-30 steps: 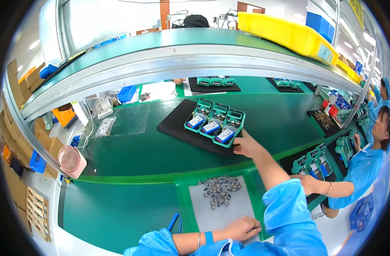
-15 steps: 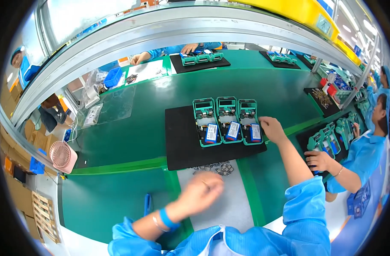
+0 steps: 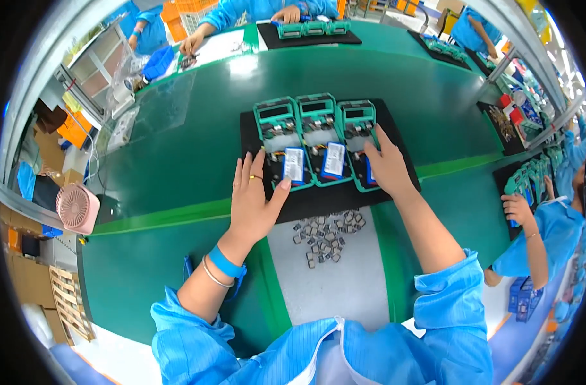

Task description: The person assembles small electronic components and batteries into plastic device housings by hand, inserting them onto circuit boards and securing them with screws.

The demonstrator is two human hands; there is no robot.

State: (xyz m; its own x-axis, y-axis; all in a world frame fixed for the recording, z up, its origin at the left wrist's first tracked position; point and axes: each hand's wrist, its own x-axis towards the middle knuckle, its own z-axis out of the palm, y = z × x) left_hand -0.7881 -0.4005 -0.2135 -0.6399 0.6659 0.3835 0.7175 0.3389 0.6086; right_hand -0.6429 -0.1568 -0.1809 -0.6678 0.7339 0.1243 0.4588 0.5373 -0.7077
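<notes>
Three green open-frame housings [image 3: 317, 138] stand side by side on a black mat [image 3: 305, 208] in front of me. Each has black inner parts and a blue battery pack with a white label, such as the middle battery pack [image 3: 333, 160]. My left hand [image 3: 257, 202] rests at the left housing's lower left side, fingers spread, its thumb by the left battery pack [image 3: 293, 165]. At the right housing, my right hand [image 3: 389, 165] grips the outer rim between thumb and fingers. It partly hides the right battery pack [image 3: 370, 172].
Many small square grey-black parts [image 3: 325, 240] lie scattered on a grey strip [image 3: 331, 289] nearest me. A pink fan [image 3: 78, 207] stands at the left. Co-workers handle similar housings across the table [image 3: 313, 29] and at the right [image 3: 527, 183].
My left hand has gone from over the small parts to the left housing. My right hand has moved from beside the right housing onto its rim. The view has shifted.
</notes>
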